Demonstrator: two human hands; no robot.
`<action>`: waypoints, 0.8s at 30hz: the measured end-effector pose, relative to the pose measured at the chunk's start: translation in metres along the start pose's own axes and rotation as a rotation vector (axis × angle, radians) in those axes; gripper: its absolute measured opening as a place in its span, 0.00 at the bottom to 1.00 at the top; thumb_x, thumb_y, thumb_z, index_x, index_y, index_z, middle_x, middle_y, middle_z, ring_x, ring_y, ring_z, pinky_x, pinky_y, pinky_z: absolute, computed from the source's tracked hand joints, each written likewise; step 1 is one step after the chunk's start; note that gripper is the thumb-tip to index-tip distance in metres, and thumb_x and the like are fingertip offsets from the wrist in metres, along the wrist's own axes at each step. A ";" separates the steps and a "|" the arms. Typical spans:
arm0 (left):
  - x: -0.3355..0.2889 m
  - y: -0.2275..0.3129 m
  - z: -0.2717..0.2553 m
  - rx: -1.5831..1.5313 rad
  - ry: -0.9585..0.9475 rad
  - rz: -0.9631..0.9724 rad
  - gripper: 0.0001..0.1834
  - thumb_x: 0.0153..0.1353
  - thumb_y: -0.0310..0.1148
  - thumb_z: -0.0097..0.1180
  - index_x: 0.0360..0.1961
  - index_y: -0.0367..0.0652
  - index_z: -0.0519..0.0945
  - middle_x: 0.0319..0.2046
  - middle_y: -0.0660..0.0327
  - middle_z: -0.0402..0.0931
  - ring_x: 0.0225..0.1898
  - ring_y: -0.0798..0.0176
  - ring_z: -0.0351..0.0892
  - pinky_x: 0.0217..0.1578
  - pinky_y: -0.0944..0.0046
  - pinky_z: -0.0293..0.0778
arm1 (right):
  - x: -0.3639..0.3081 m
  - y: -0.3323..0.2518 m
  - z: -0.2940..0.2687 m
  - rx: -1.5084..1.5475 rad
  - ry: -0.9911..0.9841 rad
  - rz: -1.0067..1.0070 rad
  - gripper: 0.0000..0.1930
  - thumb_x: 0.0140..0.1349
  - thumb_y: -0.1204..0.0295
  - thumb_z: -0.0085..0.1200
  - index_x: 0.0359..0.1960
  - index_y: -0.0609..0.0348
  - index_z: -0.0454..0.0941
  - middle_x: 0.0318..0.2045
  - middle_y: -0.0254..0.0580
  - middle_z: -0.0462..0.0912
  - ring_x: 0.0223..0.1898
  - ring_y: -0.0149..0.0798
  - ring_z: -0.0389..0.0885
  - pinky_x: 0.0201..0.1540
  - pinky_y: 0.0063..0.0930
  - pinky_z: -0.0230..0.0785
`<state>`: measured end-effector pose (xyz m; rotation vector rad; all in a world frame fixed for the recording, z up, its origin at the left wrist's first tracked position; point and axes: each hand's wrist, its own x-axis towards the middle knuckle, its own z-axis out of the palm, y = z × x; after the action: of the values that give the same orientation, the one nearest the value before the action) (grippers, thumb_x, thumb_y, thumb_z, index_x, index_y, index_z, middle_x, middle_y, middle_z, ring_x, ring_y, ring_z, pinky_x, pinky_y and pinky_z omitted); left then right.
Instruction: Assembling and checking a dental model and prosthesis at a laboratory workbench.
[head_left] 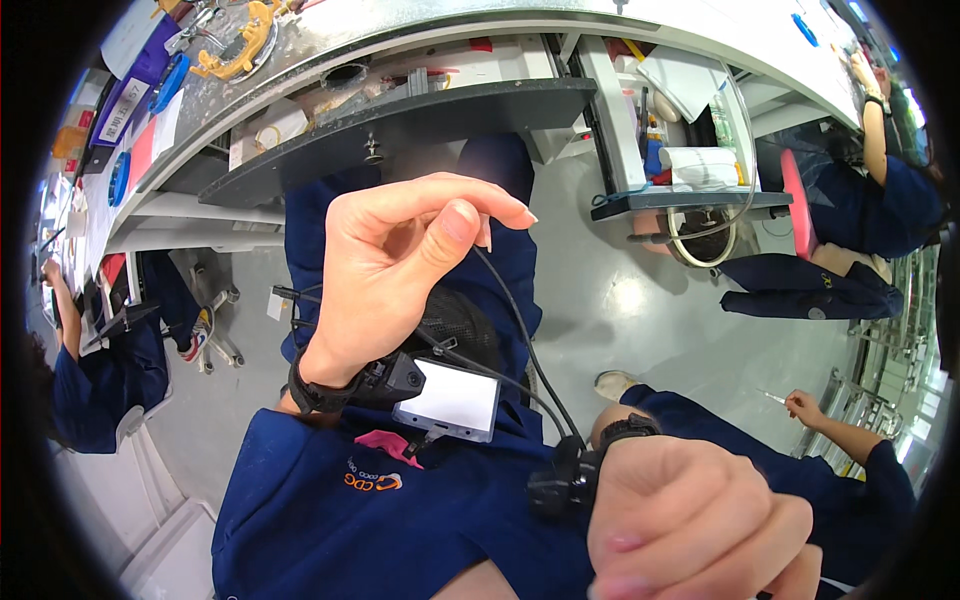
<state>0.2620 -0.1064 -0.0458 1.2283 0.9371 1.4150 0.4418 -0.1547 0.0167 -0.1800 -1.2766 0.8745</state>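
Observation:
My left hand (390, 260) is raised in front of my body, below the dark edge of the bench drawer (400, 125). Its fingers are bent over and the thumb lies close to them, with nothing visible in the palm. My right hand (700, 520) is low on the right, its fingers curled in. What it holds, if anything, is hidden. Small black cameras are strapped at both wrists, the left-wrist camera (395, 378) and the right-wrist camera (562, 482). Between the wrists, a white-faced box (450, 402) with black cables hangs against my navy top (400, 530).
A workbench (380, 28) spans the top, with a yellow horseshoe-shaped piece (245, 45) at its left. An open drawer (690, 200) on the right holds papers, bottles and tools. Other people in navy sit at left and right. One person's hand (803, 408) holds a thin stick at the lower right.

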 end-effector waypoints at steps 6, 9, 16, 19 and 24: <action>-0.003 0.001 0.000 0.040 0.014 0.003 0.16 0.67 0.37 0.57 0.40 0.32 0.84 0.36 0.56 0.84 0.32 0.72 0.74 0.36 0.72 0.71 | -0.003 -0.008 -0.023 -0.053 -0.127 -0.121 0.19 0.61 0.75 0.60 0.54 0.52 0.74 0.39 0.31 0.76 0.32 0.31 0.79 0.38 0.24 0.74; -0.003 0.000 -0.001 0.063 0.022 0.002 0.16 0.67 0.38 0.57 0.40 0.33 0.84 0.35 0.56 0.84 0.32 0.71 0.74 0.35 0.72 0.70 | 0.000 -0.023 -0.018 -0.121 -0.111 -0.007 0.17 0.60 0.73 0.61 0.51 0.52 0.77 0.40 0.31 0.76 0.33 0.31 0.80 0.37 0.24 0.74; -0.005 -0.002 -0.002 0.113 0.020 0.030 0.20 0.69 0.42 0.53 0.39 0.32 0.83 0.36 0.53 0.82 0.32 0.70 0.73 0.34 0.71 0.69 | -0.005 0.016 -0.007 0.027 0.230 -0.403 0.14 0.44 0.90 0.65 0.23 0.61 0.71 0.30 0.36 0.73 0.23 0.30 0.79 0.26 0.19 0.78; -0.006 -0.002 -0.004 0.159 0.002 0.029 0.22 0.71 0.43 0.50 0.39 0.30 0.81 0.37 0.51 0.81 0.32 0.68 0.72 0.34 0.69 0.67 | -0.005 0.013 -0.007 0.058 0.228 -0.341 0.14 0.44 0.91 0.64 0.21 0.62 0.70 0.29 0.36 0.73 0.23 0.31 0.79 0.27 0.20 0.78; -0.005 -0.002 -0.001 0.158 0.007 0.028 0.22 0.70 0.44 0.50 0.38 0.30 0.81 0.37 0.51 0.81 0.31 0.68 0.71 0.34 0.69 0.67 | 0.002 0.008 -0.011 0.027 0.157 -0.252 0.14 0.45 0.91 0.64 0.21 0.62 0.71 0.29 0.36 0.73 0.22 0.31 0.79 0.26 0.20 0.77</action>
<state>0.2608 -0.1113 -0.0488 1.3583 1.0564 1.3887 0.4481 -0.1438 0.0104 -0.0627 -1.1122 0.6477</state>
